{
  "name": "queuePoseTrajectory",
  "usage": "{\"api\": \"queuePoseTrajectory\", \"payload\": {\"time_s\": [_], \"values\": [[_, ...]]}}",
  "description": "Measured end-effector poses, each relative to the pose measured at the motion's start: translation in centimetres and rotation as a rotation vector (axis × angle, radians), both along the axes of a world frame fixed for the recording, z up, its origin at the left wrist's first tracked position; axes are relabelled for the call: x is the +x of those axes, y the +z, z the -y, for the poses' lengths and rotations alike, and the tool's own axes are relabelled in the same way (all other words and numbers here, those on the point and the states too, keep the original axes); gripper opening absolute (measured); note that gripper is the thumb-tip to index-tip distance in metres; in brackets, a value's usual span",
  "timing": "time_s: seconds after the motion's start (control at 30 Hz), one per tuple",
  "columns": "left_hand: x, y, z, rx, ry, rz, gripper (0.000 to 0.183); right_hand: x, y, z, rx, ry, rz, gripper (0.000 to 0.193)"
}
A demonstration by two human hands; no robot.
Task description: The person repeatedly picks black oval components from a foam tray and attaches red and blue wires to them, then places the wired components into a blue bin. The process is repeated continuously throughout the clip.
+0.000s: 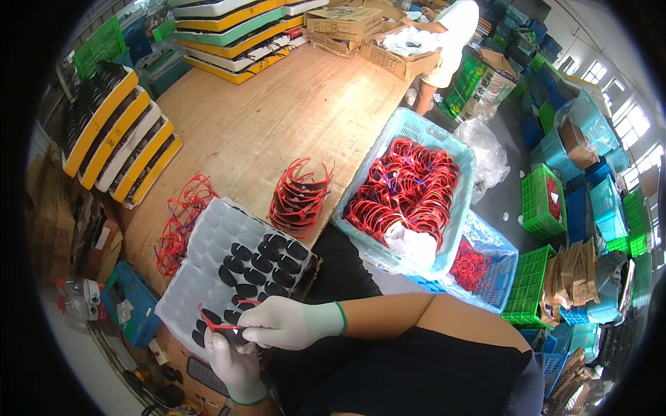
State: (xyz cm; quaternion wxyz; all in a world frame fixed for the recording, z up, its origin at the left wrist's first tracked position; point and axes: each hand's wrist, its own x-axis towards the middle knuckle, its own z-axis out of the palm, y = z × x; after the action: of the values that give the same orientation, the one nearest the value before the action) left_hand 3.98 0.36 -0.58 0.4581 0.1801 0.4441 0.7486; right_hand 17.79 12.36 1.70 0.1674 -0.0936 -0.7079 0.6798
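My gloved left hand point(232, 367) and gloved right hand point(288, 323) both grip a pair of red glasses point(219, 326) over the near edge of a white moulded tray point(208, 239). A dark lens shows in the glasses, partly covered by my fingers. Several dark lenses point(261, 263) lie in the tray's pockets, mostly on its right side. Beyond the tray's right corner stands a stack of red glasses with dark lenses point(298, 201). Loose red frames point(182, 225) lie along the tray's left side.
To the right, a light blue basket point(345, 223) holds many red glasses; a blue crate point(505, 277) with red pieces sits below it. Stacked yellow and white trays point(121, 139) stand at left. A person point(454, 35) works beside cardboard boxes point(399, 62). A phone point(207, 375) lies near my left hand.
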Motion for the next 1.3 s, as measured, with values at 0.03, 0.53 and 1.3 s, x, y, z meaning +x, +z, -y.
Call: {"api": "queuePoseTrajectory", "payload": {"time_s": [0.03,0.53,1.3], "values": [[-0.2,0.2,0.0,0.0,-0.025,-0.028,0.037,0.0,-0.1,0.1,0.037,-0.04,-0.033,0.025],[-1.0,1.1,-0.3,-0.083,0.019,0.096,0.035,-2.6,0.1,-1.3,0.26,-0.113,-0.093,0.024],[-0.7,2.4,-0.3,-0.189,0.093,-0.327,0.028,-1.8,0.7,-1.4,0.456,0.015,0.241,0.015]]}}
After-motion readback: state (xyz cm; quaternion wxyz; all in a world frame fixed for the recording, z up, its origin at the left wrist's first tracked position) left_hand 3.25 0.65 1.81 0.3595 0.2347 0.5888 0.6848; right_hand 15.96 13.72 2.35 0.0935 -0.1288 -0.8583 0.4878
